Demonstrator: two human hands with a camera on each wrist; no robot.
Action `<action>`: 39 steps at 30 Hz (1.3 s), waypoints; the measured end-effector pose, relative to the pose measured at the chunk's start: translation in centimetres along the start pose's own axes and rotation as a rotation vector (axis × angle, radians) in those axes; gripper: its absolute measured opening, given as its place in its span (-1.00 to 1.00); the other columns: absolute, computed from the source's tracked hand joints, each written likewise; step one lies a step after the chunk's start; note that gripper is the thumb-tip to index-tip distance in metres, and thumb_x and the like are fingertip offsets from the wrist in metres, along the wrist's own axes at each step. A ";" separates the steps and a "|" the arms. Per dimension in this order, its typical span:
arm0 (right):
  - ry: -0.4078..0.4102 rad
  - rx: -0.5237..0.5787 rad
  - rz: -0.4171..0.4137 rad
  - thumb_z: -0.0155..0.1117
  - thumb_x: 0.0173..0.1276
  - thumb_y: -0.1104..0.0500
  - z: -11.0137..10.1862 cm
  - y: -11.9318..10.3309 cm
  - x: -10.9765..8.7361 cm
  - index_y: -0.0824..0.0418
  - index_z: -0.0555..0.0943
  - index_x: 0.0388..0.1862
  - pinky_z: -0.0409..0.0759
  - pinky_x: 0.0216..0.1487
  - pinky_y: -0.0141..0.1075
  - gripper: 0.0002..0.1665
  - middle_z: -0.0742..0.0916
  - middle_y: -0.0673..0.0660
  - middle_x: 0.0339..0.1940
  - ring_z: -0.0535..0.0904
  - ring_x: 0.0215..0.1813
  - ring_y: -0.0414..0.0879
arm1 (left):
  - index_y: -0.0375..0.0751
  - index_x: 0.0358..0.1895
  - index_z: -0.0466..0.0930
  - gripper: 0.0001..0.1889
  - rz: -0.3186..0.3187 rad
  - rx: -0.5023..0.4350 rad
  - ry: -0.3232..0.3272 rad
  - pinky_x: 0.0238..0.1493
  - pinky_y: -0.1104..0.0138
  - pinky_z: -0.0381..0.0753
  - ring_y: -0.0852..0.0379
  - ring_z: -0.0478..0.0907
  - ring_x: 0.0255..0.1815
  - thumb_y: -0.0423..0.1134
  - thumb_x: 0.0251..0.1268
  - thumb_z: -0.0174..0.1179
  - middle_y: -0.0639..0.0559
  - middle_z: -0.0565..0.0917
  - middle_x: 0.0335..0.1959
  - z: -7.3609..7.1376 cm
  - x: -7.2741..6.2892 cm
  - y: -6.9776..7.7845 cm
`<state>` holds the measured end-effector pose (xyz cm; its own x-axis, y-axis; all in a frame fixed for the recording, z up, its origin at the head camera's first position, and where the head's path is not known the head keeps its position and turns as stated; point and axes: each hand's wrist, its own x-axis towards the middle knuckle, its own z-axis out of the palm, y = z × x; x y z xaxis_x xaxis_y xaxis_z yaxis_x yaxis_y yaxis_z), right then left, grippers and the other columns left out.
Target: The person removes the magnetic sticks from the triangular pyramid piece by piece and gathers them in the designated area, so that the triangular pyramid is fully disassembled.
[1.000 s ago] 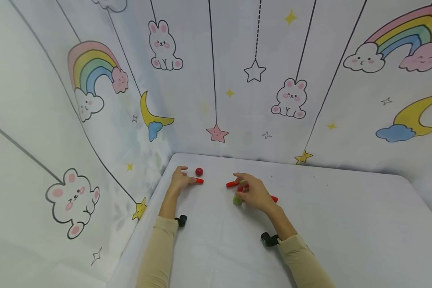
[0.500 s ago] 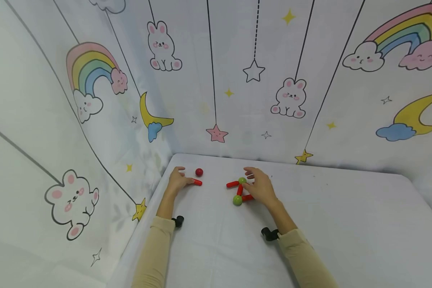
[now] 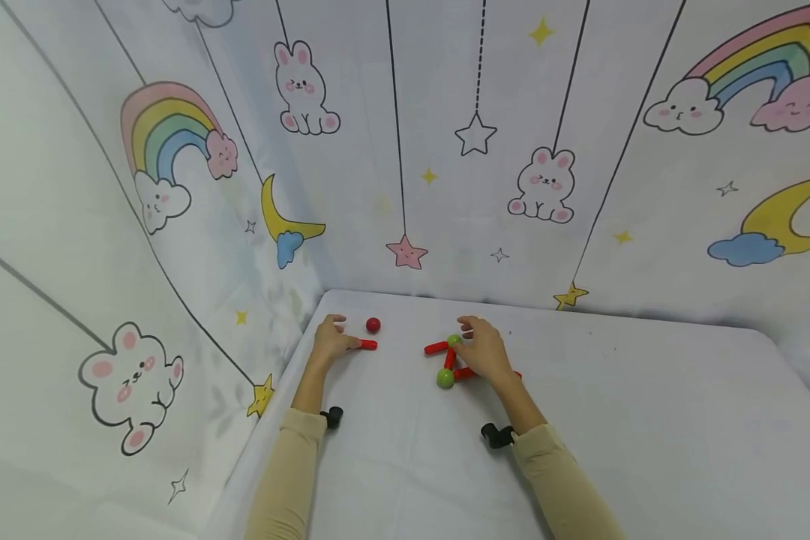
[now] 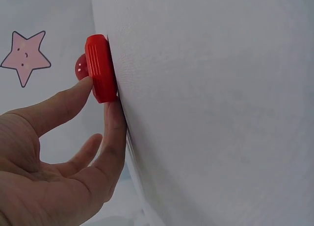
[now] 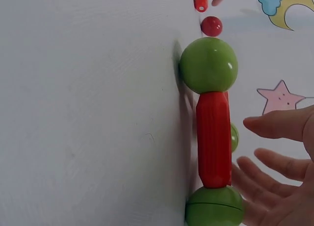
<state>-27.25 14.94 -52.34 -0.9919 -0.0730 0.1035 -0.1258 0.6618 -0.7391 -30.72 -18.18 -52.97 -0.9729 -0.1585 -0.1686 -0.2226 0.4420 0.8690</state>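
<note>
Between thumb and finger, my left hand (image 3: 331,342) pinches the end of a red toy rod (image 3: 369,345), held low at the table surface in the left wrist view. A red ball (image 3: 373,325) sits just beyond it. My right hand (image 3: 487,352) is beside a joined piece of red rods and green balls, its fingers spread and holding nothing. In the right wrist view a grooved red rod (image 5: 214,140) links a green ball (image 5: 208,65) to another green ball (image 5: 214,206). Another red rod (image 3: 436,348) points left from the far green ball (image 3: 454,340). My right hand hides part of the piece.
All the parts lie on a white-covered table (image 3: 405,465), near its far edge. A cloth wall (image 3: 351,187) printed with rabbits, stars and rainbows rises behind and on the left. Each wrist wears a black camera (image 3: 496,435).
My right hand has come off the near green ball, shifting right with its fingers spreading, and more of the joined piece shows. My left hand has drifted slightly left, still pinching the red rod.
</note>
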 end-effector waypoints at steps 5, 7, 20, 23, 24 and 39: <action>-0.020 -0.002 0.028 0.44 0.37 0.26 0.4 0.1 0.5 0.25 0.50 0.43 0.65 0.21 0.06 -0.34 0.68 0.27 0.23 0.66 0.22 0.14 | -0.37 0.47 0.32 -0.25 0.029 0.021 0.034 0.26 -0.07 0.57 -0.35 0.49 0.28 -0.45 0.22 0.42 -0.45 0.42 0.35 0.0 -0.2 0.0; -0.031 0.000 0.036 0.43 0.38 0.27 0.6 0.3 0.7 0.25 0.48 0.45 0.65 0.21 0.04 -0.33 0.67 0.26 0.23 0.66 0.23 0.14 | -0.36 0.47 0.33 -0.28 0.047 0.001 0.069 0.21 -0.05 0.61 -0.32 0.56 0.23 -0.45 0.24 0.40 -0.44 0.40 0.35 -0.1 -0.4 0.1; -0.031 0.045 0.062 0.47 0.37 0.24 1.0 1.1 0.6 0.23 0.45 0.49 0.71 0.10 0.00 -0.26 0.69 0.22 0.21 0.68 0.19 0.13 | -0.29 0.42 0.41 -0.34 0.173 -0.132 0.094 0.03 0.10 0.75 -0.17 0.70 0.12 -0.45 0.27 0.43 -0.31 0.40 0.31 1.5 -3.0 2.7; -0.043 0.055 0.064 0.48 0.37 0.24 1.0 0.9 0.5 0.23 0.43 0.50 0.71 0.08 -0.02 -0.25 0.68 0.23 0.21 0.68 0.17 0.12 | -0.28 0.42 0.42 -0.34 0.194 -0.157 0.052 -0.02 0.15 0.76 -0.15 0.69 0.12 -0.44 0.25 0.44 -0.32 0.41 0.33 2.6 -3.8 3.5; -0.044 0.059 0.061 0.49 0.36 0.24 1.1 0.9 0.5 0.24 0.43 0.50 0.72 0.07 -0.02 -0.25 0.68 0.23 0.21 0.68 0.16 0.12 | -0.29 0.41 0.43 -0.34 0.205 -0.164 0.032 -0.03 0.15 0.77 -0.14 0.70 0.12 -0.44 0.24 0.45 -0.32 0.41 0.34 3.0 -4.1 3.9; -0.020 0.059 0.005 0.54 0.29 0.29 1.3 1.2 0.8 0.22 0.50 0.45 0.72 0.01 -0.04 -0.24 0.71 0.24 0.17 0.72 0.02 0.07 | -0.38 0.45 0.34 -0.27 0.115 -0.210 -0.283 0.02 0.01 0.74 -0.17 0.70 -0.04 -0.40 0.23 0.47 -0.45 0.35 0.41 7.9 -4.9 4.9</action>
<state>-28.20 14.68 -53.98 -0.9926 -0.0854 0.0864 -0.1208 0.6172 -0.7775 -27.58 -8.27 -51.61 -0.9762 0.1455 -0.1611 -0.1218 0.2470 0.9613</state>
